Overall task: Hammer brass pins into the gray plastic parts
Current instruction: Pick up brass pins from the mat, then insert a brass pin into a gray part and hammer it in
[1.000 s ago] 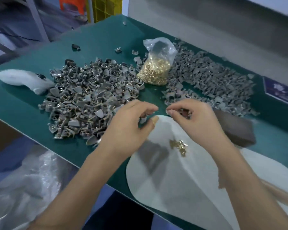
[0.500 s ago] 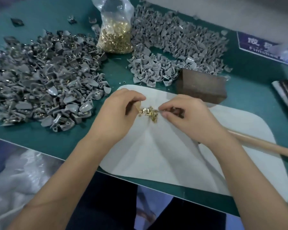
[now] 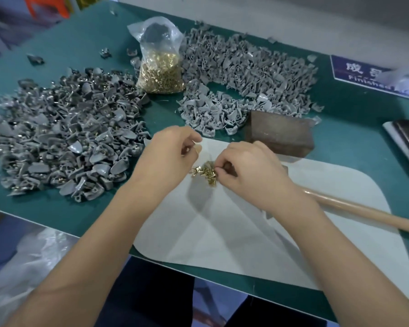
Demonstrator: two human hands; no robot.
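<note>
- While both hands work over a white mat [image 3: 293,232] on the green tabletop [image 3: 69,48], the right hand [image 3: 250,171] pinches at a small cluster of brass pins [image 3: 203,173].
- Curled left hand [image 3: 170,154]: contents unclear.
- Gray plastic parts [image 3: 64,138] lie heaped left and far right.

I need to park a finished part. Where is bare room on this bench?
Free: the white mat nearer than the loose brass pins; the green tabletop beyond the left gray plastic pile. Crowded: around the bag of pins.
</note>
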